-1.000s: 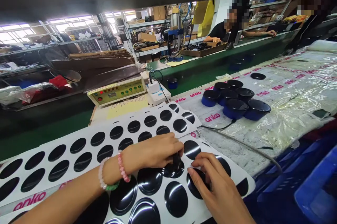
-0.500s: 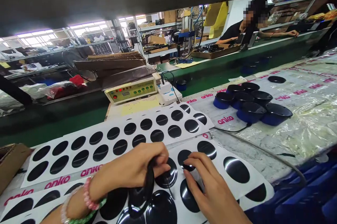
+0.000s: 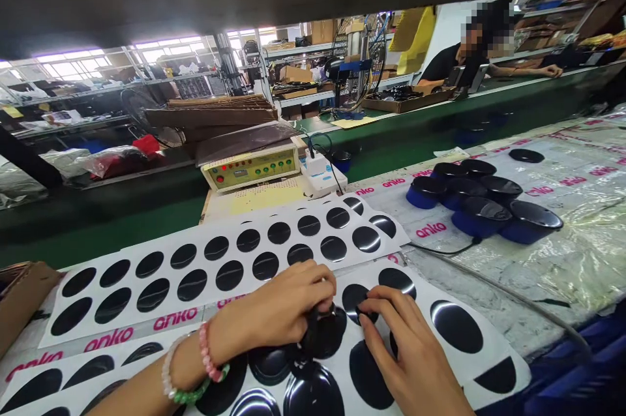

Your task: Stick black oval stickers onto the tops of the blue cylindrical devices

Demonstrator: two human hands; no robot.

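As we look down in the head view, our left hand (image 3: 303, 298) curls over a glossy black piece (image 3: 327, 336) at the white sheet (image 3: 495, 339); whether it grips, we cannot tell. Our right hand (image 3: 411, 338) bends its fingertips over a black circle (image 3: 353, 297) on that sheet, any hold unclear. Beyond the sheet, we read pink "anko" lettering (image 3: 431, 230) beside black-topped blue cups (image 3: 482, 210).

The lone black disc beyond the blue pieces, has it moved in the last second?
No: the black disc keeps its place against the pink anko lettering; the view shifted.
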